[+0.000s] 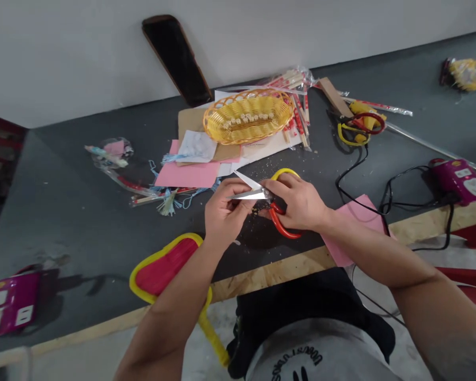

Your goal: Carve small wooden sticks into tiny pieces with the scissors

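Observation:
My right hand (303,202) grips a pair of scissors (259,194) with one yellow and one red handle. Its blades are spread apart and point left, toward my left hand (226,214). The fingers of my left hand are pinched together close by the blades; whatever they hold is hidden or too small to make out. Small crumbs lie on the dark table (264,241) below my hands. Beyond them, a yellow woven basket (244,138) contains a row of small pale pieces (249,118).
Pink paper (188,174) and blue tassels lie left of the basket. Wrapped sticks (299,119) and another scissors (355,138) are right. A phone (176,61) leans on the wall. A red paddle shape with yellow edging (164,267) overhangs the front edge; purple socket boxes (462,181) flank the table.

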{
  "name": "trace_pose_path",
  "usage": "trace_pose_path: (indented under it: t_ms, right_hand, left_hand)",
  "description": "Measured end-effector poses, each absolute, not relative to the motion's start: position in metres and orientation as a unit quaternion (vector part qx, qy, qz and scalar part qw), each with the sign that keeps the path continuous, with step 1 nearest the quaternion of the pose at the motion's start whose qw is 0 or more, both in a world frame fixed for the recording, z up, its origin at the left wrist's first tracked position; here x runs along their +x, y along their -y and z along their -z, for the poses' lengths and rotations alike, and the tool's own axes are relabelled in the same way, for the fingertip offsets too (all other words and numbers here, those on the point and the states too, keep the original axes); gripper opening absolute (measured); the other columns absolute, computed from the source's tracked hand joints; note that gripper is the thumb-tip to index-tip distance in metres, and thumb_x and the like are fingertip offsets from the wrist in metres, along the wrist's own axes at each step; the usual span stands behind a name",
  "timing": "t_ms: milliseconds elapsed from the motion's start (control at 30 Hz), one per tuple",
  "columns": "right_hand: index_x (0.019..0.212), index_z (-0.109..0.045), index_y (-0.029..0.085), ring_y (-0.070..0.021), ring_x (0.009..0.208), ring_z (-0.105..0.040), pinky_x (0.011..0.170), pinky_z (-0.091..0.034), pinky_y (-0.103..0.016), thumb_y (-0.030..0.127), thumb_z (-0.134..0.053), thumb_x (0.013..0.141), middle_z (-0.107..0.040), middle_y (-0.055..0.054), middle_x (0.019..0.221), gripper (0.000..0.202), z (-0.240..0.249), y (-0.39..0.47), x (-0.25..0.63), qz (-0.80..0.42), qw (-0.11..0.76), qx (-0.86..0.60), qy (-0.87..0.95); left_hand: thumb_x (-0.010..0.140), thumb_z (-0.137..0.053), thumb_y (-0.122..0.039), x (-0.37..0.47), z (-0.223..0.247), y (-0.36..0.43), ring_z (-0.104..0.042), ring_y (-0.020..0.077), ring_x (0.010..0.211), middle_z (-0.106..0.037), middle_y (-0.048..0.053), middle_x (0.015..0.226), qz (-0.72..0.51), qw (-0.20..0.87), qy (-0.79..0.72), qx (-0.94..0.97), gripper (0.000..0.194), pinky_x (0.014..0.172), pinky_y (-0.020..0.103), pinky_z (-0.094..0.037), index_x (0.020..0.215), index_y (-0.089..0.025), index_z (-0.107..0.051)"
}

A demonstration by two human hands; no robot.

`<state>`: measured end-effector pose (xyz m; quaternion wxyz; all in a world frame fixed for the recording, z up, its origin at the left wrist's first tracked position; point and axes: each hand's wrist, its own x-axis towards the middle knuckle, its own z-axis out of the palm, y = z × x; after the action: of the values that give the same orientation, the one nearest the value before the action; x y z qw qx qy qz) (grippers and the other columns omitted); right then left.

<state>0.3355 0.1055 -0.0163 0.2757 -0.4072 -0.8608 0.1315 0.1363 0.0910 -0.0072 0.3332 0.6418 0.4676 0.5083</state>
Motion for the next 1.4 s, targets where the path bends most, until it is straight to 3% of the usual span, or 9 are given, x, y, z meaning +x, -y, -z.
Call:
trace_pose_path:
  t_ms: [167,367,567,767,1200,1300,1400]
  right_hand:
    - [0.134,-0.059,0.018,-0.0287,0.100,-0.055,0.091,-0.051,-0.046,0.063,-0.062,0.087,-0.062,-0.013,0.107,0.065,0.017,-0.107,0.336,-0.122,0.268,-0.393,0.871]
    - [0.132,-0.060,0.018,-0.0285,0.097,-0.053,0.089,-0.050,-0.047,0.062,-0.060,0.089,-0.059,-0.013,0.105,0.062,0.017,-0.108,0.336,-0.130,0.265,-0.381,0.876]
    - [0.135,-0.058,0.016,-0.0281,0.094,-0.056,0.086,-0.052,-0.045,0.063,-0.058,0.091,-0.062,-0.013,0.103,0.065,0.018,-0.108,0.337,-0.137,0.260,-0.375,0.879]
    - [0.134,-0.061,0.017,-0.0274,0.093,-0.062,0.077,-0.053,-0.039,0.060,-0.057,0.092,-0.066,-0.013,0.103,0.061,0.016,-0.104,0.338,-0.116,0.260,-0.394,0.874]
    - [0.129,-0.060,0.013,-0.0251,0.094,-0.068,0.083,-0.055,-0.038,0.064,-0.054,0.094,-0.071,-0.014,0.106,0.063,0.006,-0.100,0.337,-0.231,0.275,-0.352,0.864]
    - [0.130,-0.060,0.014,-0.0262,0.098,-0.067,0.086,-0.055,-0.039,0.063,-0.057,0.093,-0.070,-0.014,0.108,0.062,0.006,-0.100,0.336,-0.238,0.274,-0.363,0.858]
    - [0.132,-0.058,0.017,-0.0283,0.103,-0.063,0.091,-0.054,-0.045,0.063,-0.062,0.089,-0.067,-0.014,0.111,0.063,0.010,-0.101,0.335,-0.209,0.277,-0.384,0.856]
  left_hand:
    - [0.086,-0.071,-0.019,0.137,0.006,-0.091,-0.058,0.0080,0.060,-0.069,0.000,0.086,-0.509,0.289,-0.454,0.672,0.009,0.055,0.022,-0.047,0.077,-0.020,-0.070]
    - [0.080,-0.070,-0.009,0.137,0.002,-0.090,-0.057,0.0083,0.061,-0.069,-0.001,0.082,-0.502,0.299,-0.446,0.678,0.014,0.056,0.023,-0.046,0.071,-0.020,-0.068]
    - [0.081,-0.071,-0.015,0.135,0.003,-0.090,-0.055,0.0082,0.056,-0.069,0.000,0.082,-0.488,0.321,-0.463,0.667,0.009,0.052,0.023,-0.044,0.073,-0.019,-0.069]
    - [0.086,-0.072,-0.022,0.134,0.005,-0.089,-0.063,0.0129,0.071,-0.068,0.001,0.083,-0.485,0.316,-0.477,0.661,0.011,0.063,0.027,-0.049,0.076,-0.021,-0.070]
    - [0.089,-0.072,-0.028,0.138,0.004,-0.086,-0.068,0.0170,0.084,-0.072,0.004,0.088,-0.523,0.236,-0.466,0.673,0.011,0.077,0.031,-0.055,0.080,-0.021,-0.071]
    - [0.089,-0.071,-0.027,0.137,0.003,-0.086,-0.067,0.0157,0.081,-0.071,0.004,0.089,-0.520,0.247,-0.466,0.672,0.010,0.073,0.029,-0.055,0.081,-0.021,-0.071]
    - [0.089,-0.072,-0.029,0.137,0.005,-0.086,-0.061,0.0098,0.062,-0.070,0.002,0.091,-0.520,0.300,-0.476,0.643,0.011,0.057,0.024,-0.051,0.083,-0.020,-0.070]
